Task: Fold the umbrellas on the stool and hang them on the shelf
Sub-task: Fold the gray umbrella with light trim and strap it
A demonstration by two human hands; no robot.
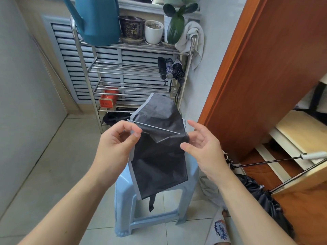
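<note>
A dark grey umbrella [159, 152] with a pale grey hem hangs in the air above the light blue plastic stool [154, 216], its canopy half collapsed and a thin metal rib lying across the cloth. The left hand [116, 140] pinches the hem and the rib's tip between thumb and curled fingers at the canopy's left edge. The right hand [203, 144] sits at the right edge with its fingers spread and relaxed, the fingertips touching the fabric; it grips nothing that can be seen. Beyond them stands the steel shelf [131, 71], with three folded umbrellas [170, 69] hanging at its right end. Its top tier carries a teal watering can [99, 20], a dark glazed pot [131, 27], a white pot [153, 31] filled with dry soil and a potted plant [175, 20] with broad green leaves. A red tin [108, 99] rests on a lower tier. Another black umbrella [265, 197], partly open, lies on the floor to the right, beside the wooden door [265, 68].
</note>
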